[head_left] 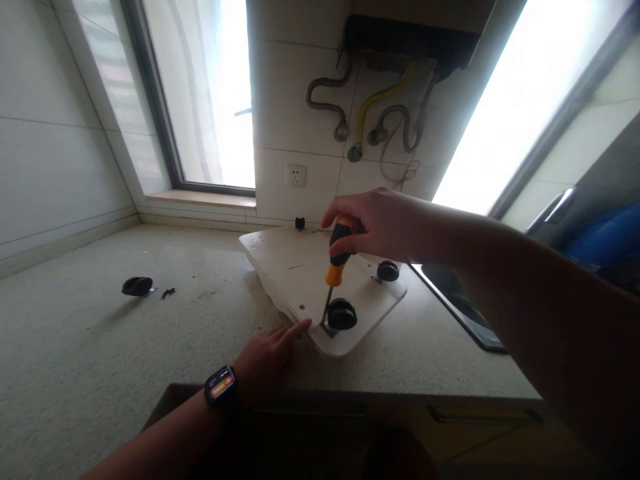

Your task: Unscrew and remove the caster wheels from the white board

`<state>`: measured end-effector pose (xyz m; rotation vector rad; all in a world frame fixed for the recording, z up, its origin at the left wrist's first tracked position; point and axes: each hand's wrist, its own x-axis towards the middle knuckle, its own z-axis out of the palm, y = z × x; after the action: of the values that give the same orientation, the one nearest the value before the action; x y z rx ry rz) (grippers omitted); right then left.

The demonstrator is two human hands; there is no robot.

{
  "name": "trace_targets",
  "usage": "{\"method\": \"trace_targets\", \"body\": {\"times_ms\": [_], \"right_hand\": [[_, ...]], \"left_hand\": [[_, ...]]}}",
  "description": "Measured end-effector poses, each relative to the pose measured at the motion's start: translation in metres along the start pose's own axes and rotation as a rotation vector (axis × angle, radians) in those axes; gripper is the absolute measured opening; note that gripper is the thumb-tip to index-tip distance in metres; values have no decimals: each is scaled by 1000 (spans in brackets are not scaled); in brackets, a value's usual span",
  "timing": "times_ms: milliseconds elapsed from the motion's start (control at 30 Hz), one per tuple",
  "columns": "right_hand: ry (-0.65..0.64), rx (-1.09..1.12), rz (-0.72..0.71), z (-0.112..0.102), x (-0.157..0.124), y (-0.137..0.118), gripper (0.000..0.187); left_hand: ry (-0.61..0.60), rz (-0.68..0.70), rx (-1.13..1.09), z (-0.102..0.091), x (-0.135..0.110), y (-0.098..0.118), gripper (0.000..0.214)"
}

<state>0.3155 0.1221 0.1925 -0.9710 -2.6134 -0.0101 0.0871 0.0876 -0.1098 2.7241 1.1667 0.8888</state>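
Observation:
My right hand [363, 223] is closed around the orange and black handle of a screwdriver [334, 275]. The screwdriver leans slightly, its metal shaft reaching down to the mounting plate beside a black caster wheel [342, 315]. That caster sits at the near corner of a white board [285, 267], which lies on the countertop with its casters facing up. My left hand [267, 353] rests at the board's near left edge, index finger stretched out and touching it; its other fingers are partly hidden. The screw under the screwdriver tip is too small to make out.
A second caster [387, 271] is on the board's right corner, and another [300, 223] shows at its far edge. On the countertop [210, 340] to the left lie a loose caster [137, 287] and small dark pieces [169, 293]. A sink [465, 307] is at right.

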Motion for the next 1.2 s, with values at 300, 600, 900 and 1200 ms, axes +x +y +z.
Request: {"method": "trace_targets", "body": {"times_ms": [300,600,900,1200], "right_hand": [[-104,287,-42,10,-6,-2,27],[18,-50,160,16,2,0,28],[-206,98,53,-11,1,9,38],[-189,-560,217,-2,6,-22,63]], "left_hand": [[-2,16,4,6,-1,-3,77],[-42,11,18,2,1,2,76],[-64,-12,4,2,2,4,77],[-32,6,-1,7,0,-1,78]]}}
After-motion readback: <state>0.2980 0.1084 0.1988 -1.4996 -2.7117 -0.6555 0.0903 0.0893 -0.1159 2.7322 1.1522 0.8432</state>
